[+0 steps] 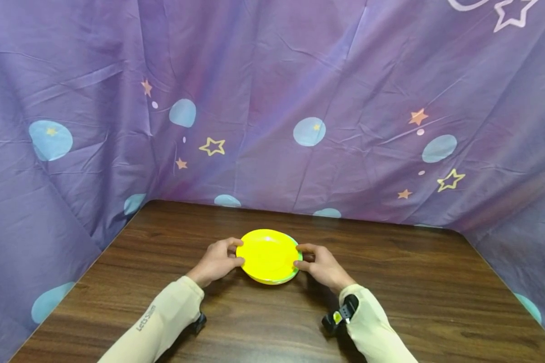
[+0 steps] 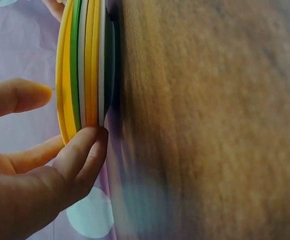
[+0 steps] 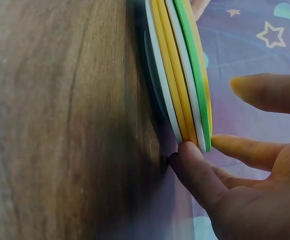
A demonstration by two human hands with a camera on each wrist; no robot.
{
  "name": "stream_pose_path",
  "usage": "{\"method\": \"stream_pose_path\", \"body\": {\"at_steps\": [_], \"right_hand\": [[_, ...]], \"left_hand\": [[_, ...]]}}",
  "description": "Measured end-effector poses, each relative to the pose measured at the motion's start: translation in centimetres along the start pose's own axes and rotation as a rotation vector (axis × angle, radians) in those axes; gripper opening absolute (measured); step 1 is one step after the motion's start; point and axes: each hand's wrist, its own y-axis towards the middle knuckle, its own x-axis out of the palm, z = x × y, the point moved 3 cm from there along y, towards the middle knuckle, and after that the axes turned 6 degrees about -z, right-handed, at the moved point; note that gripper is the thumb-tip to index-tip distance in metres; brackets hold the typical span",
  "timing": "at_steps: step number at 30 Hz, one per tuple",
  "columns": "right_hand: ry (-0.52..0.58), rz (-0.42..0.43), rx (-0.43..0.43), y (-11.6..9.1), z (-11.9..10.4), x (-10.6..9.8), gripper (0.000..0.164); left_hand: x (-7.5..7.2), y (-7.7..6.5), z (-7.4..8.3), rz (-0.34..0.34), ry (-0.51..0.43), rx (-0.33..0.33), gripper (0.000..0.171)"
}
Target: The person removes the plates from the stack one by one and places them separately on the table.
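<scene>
A stack of round plates (image 1: pixel 268 254) sits on the table with a bright yellow plate on top. From the side, green, white and yellow-orange rims (image 2: pixel 88 65) show below it. My left hand (image 1: pixel 215 259) is at the stack's left side, its fingertips touching the rims. In the left wrist view its thumb (image 2: pixel 27 96) stands a little off the top plate. On the opposite side my right hand (image 1: pixel 322 263) touches the rims with its fingertips. Its thumb (image 3: pixel 265 91) is also apart from the top plate in the right wrist view.
The dark brown wooden table (image 1: pixel 404 292) spreads around the stack. A purple cloth (image 1: pixel 263 75) with stars and blue spots hangs behind the table and at its sides. Black wrist devices (image 1: pixel 340 315) sit at both pale sleeves (image 1: pixel 161 315).
</scene>
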Motion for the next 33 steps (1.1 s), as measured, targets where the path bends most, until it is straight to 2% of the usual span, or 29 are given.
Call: {"method": "stream_pose_path", "body": {"at_steps": [6, 14, 20, 27, 33], "right_hand": [[-0.019, 0.015, 0.009, 0.19, -0.23, 0.37, 0.047], [-0.048, 0.046, -0.041, 0.18, -0.33, 0.79, 0.043], [-0.103, 0.077, -0.042, 0.12, -0.6, 0.88, 0.04], [-0.114, 0.09, -0.047, 0.14, -0.31, 0.71, 0.045], [-0.097, 0.098, -0.04, 0.21, -0.14, 0.61, 0.05]], "left_hand": [[0.07, 0.22, -0.21, -0.01, -0.047, 0.002, 0.051], [0.01, 0.06, -0.43, -0.009, -0.053, 0.008, 0.053], [-0.1, -0.04, -0.29, -0.011, -0.049, 0.013, 0.054], [-0.05, -0.1, -0.1, -0.018, -0.048, 0.0, 0.052], [-0.04, -0.14, -0.37, -0.037, -0.107, 0.005, 0.052]]}}
